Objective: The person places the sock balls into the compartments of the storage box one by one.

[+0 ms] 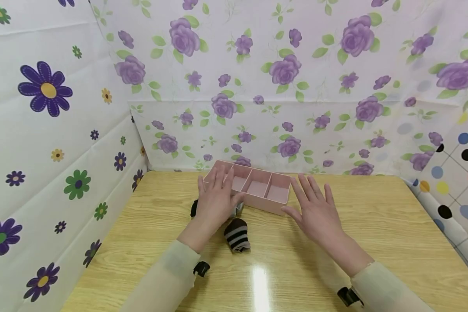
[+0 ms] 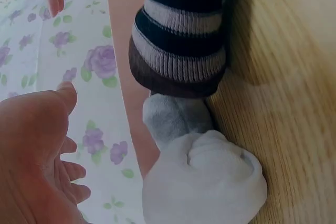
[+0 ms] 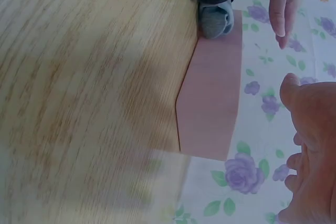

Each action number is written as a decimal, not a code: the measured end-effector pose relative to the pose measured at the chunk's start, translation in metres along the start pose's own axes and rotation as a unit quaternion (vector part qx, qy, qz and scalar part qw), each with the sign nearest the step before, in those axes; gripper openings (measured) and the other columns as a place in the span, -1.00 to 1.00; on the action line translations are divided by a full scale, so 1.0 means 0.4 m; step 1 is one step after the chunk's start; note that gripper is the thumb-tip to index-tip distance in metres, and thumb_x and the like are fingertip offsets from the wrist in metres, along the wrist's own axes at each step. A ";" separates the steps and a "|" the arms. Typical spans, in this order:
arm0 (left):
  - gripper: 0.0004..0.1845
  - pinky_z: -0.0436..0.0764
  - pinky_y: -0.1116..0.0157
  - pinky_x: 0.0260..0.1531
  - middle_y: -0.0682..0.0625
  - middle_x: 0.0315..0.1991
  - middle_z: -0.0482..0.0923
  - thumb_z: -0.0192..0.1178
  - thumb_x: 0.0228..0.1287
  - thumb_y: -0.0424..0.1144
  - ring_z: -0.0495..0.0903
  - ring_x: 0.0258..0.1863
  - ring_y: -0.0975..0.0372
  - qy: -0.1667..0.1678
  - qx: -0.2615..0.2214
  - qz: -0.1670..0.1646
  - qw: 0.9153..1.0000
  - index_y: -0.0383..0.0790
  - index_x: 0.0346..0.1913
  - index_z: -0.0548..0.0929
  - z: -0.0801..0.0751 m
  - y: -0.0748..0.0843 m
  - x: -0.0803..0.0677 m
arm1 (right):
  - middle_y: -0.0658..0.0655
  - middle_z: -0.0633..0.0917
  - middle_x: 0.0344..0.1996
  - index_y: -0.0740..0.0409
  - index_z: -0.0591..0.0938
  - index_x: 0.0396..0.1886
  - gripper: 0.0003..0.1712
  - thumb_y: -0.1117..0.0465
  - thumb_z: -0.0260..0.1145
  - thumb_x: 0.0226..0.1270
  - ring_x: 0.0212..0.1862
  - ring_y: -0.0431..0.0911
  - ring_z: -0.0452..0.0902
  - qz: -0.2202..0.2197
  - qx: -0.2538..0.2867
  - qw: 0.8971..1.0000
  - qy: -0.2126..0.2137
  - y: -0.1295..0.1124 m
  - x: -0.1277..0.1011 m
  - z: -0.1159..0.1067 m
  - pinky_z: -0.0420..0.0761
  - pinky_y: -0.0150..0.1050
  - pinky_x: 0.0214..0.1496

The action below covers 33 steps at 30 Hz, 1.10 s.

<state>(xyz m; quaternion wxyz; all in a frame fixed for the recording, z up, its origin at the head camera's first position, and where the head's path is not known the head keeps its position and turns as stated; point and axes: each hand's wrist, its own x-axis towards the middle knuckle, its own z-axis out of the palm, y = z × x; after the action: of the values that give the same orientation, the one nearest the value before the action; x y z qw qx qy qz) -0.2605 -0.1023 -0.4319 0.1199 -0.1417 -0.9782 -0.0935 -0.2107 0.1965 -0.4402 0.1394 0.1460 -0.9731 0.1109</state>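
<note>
My left hand [image 1: 215, 201] is held palm down with straight, spread fingers above the left part of a pink divided box [image 1: 263, 203]. My right hand [image 1: 319, 212], likewise spread, hovers by the box's right end. Neither hand holds anything. In front of the box lies a rolled sock [image 1: 237, 236] with black and grey stripes. A grey sock [image 2: 176, 119] and a white sock [image 2: 205, 187] sit beside it along the box wall, clearest in the left wrist view. Something black [image 1: 193, 209] peeks out left of my left hand, mostly hidden by it.
The wooden table [image 1: 374, 225] carries the box near its back edge. A flowered cloth [image 1: 257, 86] hangs behind it, with a daisy-patterned cloth [image 1: 54, 147] on the left and a dotted one [image 1: 452, 190] on the right. Black straps circle both wrists.
</note>
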 end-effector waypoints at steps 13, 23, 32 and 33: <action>-0.11 -0.31 -0.41 0.62 -0.18 0.81 -0.05 0.10 0.71 0.28 -0.11 0.78 -0.15 -0.020 -0.018 -0.038 0.999 -0.06 0.82 0.10 0.013 -0.053 0.037 | 0.20 -0.01 0.81 0.03 0.03 0.87 0.06 -0.28 0.28 0.68 0.79 0.21 -0.18 0.006 -0.008 1.000 -0.022 -0.005 0.017 0.021 -0.25 0.40 0.72; -0.07 -0.28 -0.42 0.62 -0.20 0.81 -0.11 0.08 0.73 0.26 -0.17 0.79 -0.12 -0.024 -0.025 -0.049 0.998 -0.14 0.83 0.00 0.025 -0.079 0.047 | 0.24 0.04 0.80 0.06 0.02 0.86 0.07 -0.30 0.26 0.68 0.78 0.24 -0.12 0.002 -0.018 0.999 -0.028 -0.011 0.023 0.040 -0.20 0.42 0.71; -0.08 -0.27 -0.43 0.62 -0.24 0.80 -0.06 -0.01 0.74 0.31 -0.17 0.79 -0.13 -0.031 -0.025 -0.061 0.997 -0.13 0.84 -0.03 0.034 -0.094 0.060 | 0.26 0.10 0.78 0.09 0.13 0.84 0.03 -0.30 0.27 0.67 0.77 0.26 -0.09 -0.004 -0.018 0.999 -0.026 -0.019 0.029 0.056 -0.18 0.42 0.71; -0.08 -0.28 -0.43 0.62 -0.24 0.80 -0.07 -0.01 0.75 0.30 -0.18 0.79 -0.13 -0.032 -0.029 -0.063 0.997 -0.12 0.84 -0.04 0.034 -0.095 0.061 | 0.26 0.11 0.78 0.09 0.14 0.83 0.02 -0.29 0.28 0.67 0.77 0.26 -0.07 -0.004 -0.018 1.000 -0.024 -0.019 0.028 0.058 -0.17 0.43 0.71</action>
<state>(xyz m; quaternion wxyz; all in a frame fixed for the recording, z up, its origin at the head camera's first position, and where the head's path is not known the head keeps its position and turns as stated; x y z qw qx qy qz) -0.2975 -0.1289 -0.4441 0.0781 -0.0866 -0.9854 -0.1244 -0.2242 0.1805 -0.4571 0.1189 0.1501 -0.9774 0.0893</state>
